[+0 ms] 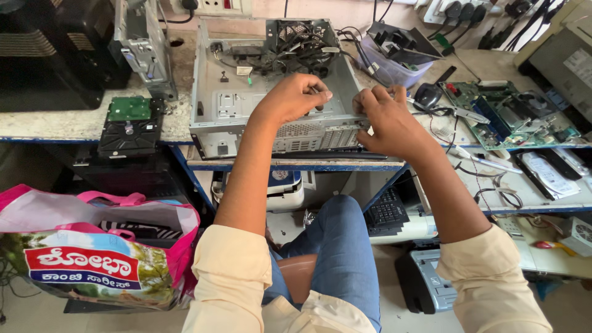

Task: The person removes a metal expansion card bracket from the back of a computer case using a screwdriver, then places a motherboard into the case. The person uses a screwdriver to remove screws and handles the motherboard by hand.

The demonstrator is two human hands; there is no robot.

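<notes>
An open grey computer case [222,105] lies on the workbench in front of me, its inside bare metal with a tangle of cables and a fan [296,46] at the far end. My left hand [293,98] reaches over the case's near wall, fingers curled around something small and dark that I cannot make out. My right hand [385,117] grips the near right corner of the case, fingers over its rear panel [308,139]. My knees in blue jeans show below the bench.
A hard drive [131,126] lies left of the case beside a metal drive cage [145,46]. A green motherboard [512,114], a mouse [427,95] and loose cables sit on the right. A pink bag [92,246] stands at lower left; a keyboard [387,213] and printer [431,283] lie under the bench.
</notes>
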